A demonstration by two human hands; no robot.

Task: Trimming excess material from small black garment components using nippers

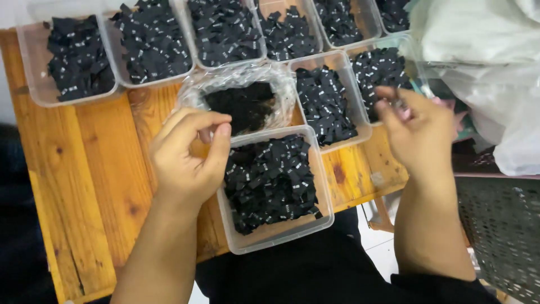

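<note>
Above a wooden bench [90, 169], the left hand [188, 155] is hovering beside a tub [323, 191] of black tags [270, 180], grip curled, empty; the right hand [416, 126] is pinching something small.

Motion blur hides whatever the right hand [413, 121] pinches; the top trays [34, 62] are cut off.

table: wooden table [95, 186], orange-brown planks, under the trays
far row: clear plastic tubs [39, 79] of black labels
right: white plastic bags [495, 73]; dark perforated crate [500, 236] nearer
</note>
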